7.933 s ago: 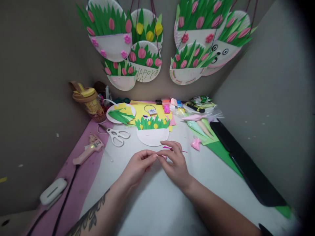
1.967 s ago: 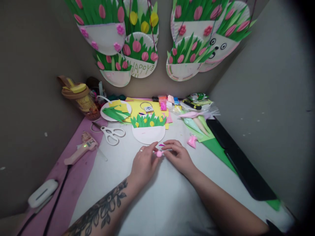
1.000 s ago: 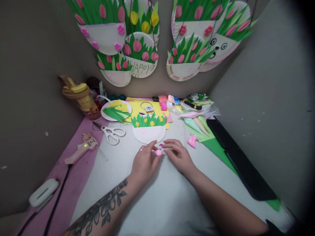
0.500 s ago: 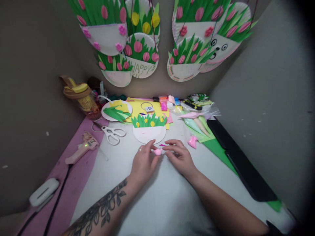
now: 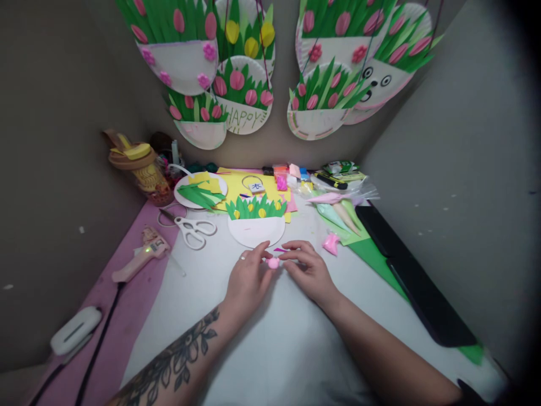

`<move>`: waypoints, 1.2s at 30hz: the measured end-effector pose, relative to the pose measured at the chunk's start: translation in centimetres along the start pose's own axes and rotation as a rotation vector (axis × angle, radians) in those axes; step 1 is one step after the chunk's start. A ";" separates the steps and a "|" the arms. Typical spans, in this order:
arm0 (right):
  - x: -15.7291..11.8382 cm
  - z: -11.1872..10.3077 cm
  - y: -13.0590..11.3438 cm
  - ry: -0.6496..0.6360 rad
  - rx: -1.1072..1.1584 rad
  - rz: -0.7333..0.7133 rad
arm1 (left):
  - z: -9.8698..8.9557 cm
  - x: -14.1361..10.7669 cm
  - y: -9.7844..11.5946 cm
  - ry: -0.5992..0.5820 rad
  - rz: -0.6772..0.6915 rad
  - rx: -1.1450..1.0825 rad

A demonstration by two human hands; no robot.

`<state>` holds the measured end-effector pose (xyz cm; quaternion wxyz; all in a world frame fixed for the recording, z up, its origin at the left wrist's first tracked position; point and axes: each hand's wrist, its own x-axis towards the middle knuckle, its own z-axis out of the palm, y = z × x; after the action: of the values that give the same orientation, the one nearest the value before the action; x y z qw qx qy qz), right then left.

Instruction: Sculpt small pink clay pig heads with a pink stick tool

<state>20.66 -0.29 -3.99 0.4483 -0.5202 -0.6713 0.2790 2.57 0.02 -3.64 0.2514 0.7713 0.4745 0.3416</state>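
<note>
A small pink lump of modelling clay (image 5: pixel 273 263), with little knobs on its upper edge, sits between the thumb and fingers of my left hand (image 5: pixel 249 275). My right hand (image 5: pixel 310 272) hovers just to its right, fingers bent and apart, fingertips close beside the clay; contact is hard to make out. Beyond my hands lies a white paper-plate basket (image 5: pixel 256 231) with green paper grass and yellow paper tulips. A thin purple strip (image 5: pixel 279 250) lies between my fingertips and the plate. A pink clay packet (image 5: pixel 331 244) rests to the right.
White scissors (image 5: pixel 195 230) and a pink hot glue gun (image 5: pixel 143 256) lie on the left, near a tumbler (image 5: pixel 141 175). A paper plate (image 5: pixel 180 192) holds green and yellow cutouts. Clay bags (image 5: pixel 338 214) and a black folded object (image 5: pixel 409 270) are right. Finished baskets (image 5: pixel 186 67) hang behind.
The pink clay has turned slightly in my left fingers and shifted a little right and down. My right hand has barely moved; everything else stays put.
</note>
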 end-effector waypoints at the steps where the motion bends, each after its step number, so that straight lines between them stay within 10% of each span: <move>1: 0.0 0.0 0.0 -0.003 -0.001 -0.001 | 0.0 0.0 0.0 -0.003 0.003 0.001; 19: 1.5 0.0 2.6 0.017 -0.617 0.033 | 0.0 0.1 -0.4 -0.135 -0.125 0.052; 36: 0.5 -0.4 1.5 0.078 0.582 0.440 | -0.4 0.5 0.1 -0.187 -0.142 0.023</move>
<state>21.63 0.64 -4.92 0.5322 -0.5130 -0.4179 0.5281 2.50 0.43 -3.22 0.3091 0.7670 0.5065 0.2441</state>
